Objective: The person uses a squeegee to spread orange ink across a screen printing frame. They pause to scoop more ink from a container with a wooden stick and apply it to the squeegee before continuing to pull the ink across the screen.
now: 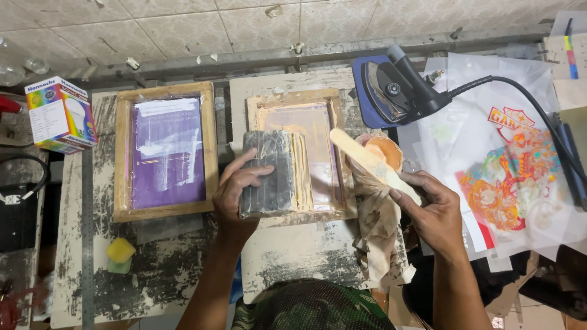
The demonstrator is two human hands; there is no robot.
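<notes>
dark, paint-caked squeegee (273,174) lies across the wooden screen frame (304,98), left hand (235,192) clamped on it; right hand (431,211) grips a pale flat stick (367,162), angled far-left.

Single view, from the camera on my head. It looks steeply down over my chest onto the worktable (293,256), facing the tiled wall (183,24) at frame top. Close range: my forearms enter from the bottom edge, bench fills the frame. No second view to compare.
</notes>
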